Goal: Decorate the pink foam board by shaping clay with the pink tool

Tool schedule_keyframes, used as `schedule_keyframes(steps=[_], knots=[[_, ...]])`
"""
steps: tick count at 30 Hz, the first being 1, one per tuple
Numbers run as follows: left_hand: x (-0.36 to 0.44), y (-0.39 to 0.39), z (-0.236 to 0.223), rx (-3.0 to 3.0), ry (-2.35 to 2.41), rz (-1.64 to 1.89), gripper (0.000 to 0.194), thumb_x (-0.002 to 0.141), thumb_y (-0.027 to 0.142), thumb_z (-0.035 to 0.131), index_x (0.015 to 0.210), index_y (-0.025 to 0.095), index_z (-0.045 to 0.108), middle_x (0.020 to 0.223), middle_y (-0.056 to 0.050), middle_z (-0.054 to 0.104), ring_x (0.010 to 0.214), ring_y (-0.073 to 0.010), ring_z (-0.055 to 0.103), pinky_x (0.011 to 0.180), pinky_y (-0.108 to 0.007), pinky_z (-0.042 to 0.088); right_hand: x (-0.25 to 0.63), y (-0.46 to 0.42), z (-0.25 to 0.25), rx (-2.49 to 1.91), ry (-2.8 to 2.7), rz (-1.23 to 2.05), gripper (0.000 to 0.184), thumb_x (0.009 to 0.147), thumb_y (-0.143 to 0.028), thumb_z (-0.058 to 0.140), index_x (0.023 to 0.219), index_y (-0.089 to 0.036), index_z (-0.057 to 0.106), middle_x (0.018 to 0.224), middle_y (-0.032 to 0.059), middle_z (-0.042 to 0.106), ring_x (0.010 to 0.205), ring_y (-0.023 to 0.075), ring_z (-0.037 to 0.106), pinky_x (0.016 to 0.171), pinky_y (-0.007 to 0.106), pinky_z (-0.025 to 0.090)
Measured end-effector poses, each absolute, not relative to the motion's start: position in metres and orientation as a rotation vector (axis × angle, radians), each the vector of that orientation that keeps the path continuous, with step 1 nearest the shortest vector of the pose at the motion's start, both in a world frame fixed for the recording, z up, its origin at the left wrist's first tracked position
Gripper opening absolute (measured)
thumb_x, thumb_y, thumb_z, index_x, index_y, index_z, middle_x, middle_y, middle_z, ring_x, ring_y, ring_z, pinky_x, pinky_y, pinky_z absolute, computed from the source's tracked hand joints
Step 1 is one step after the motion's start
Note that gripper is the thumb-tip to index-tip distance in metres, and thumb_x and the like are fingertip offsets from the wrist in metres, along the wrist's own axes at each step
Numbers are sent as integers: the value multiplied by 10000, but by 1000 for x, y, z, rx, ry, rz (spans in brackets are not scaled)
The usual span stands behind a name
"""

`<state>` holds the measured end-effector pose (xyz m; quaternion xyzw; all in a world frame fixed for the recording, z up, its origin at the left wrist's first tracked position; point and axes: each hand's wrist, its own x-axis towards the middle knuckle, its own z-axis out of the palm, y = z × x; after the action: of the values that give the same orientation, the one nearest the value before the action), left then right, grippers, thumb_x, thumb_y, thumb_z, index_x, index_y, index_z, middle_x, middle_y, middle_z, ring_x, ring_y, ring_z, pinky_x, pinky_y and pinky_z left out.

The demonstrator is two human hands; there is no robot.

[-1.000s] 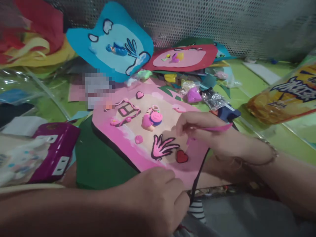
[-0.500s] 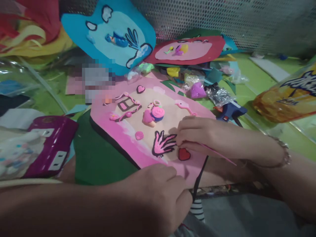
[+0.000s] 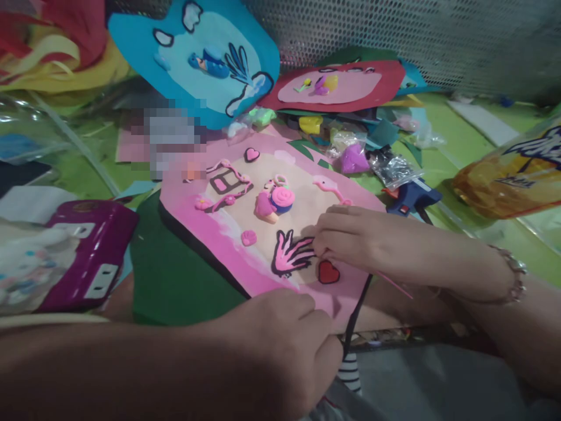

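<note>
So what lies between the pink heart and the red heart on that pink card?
The head view shows a raised figure with a pink swirl, then, nearer the red heart, the tips of a branching pink shape.

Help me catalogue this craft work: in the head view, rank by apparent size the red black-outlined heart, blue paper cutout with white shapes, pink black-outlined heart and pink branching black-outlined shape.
Largest to smallest:
1. Blue paper cutout
2. Pink branching shape
3. Red heart
4. Pink heart

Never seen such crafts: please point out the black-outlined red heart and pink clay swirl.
Black-outlined red heart (image 3: pixel 328 272), head view: its middle.
Pink clay swirl (image 3: pixel 283 199), head view: its spiral top.
</note>
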<state>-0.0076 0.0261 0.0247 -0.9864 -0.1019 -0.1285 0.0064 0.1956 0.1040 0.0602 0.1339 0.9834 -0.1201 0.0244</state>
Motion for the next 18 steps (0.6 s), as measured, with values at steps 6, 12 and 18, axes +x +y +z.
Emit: schedule_keyframes(steps=[6,12,18], knots=[[-7,26,25,-3056,-326,-408,215,808,74,494,636,185,428,618,-6,362,547,-172,359,489,-335,221,198,107,57,402,3025,-354,259,958,-133,296,906,-129,550,986,127,539,945,221,479,846,383,400],[-7,27,26,-3089,-305,-375,232,808,48,449,628,187,407,628,-9,363,548,-169,359,485,-331,227,198,109,58,344,3003,-365,255,936,-108,291,882,-114,540,956,128,529,918,231,463,857,401,380],[-9,26,27,-3173,-324,-319,222,823,25,447,656,170,462,640,-16,406,569,-173,389,489,-336,273,203,113,59,438,2994,-405,209,944,-129,320,949,-102,528,908,99,504,794,194,414,779,362,370]])
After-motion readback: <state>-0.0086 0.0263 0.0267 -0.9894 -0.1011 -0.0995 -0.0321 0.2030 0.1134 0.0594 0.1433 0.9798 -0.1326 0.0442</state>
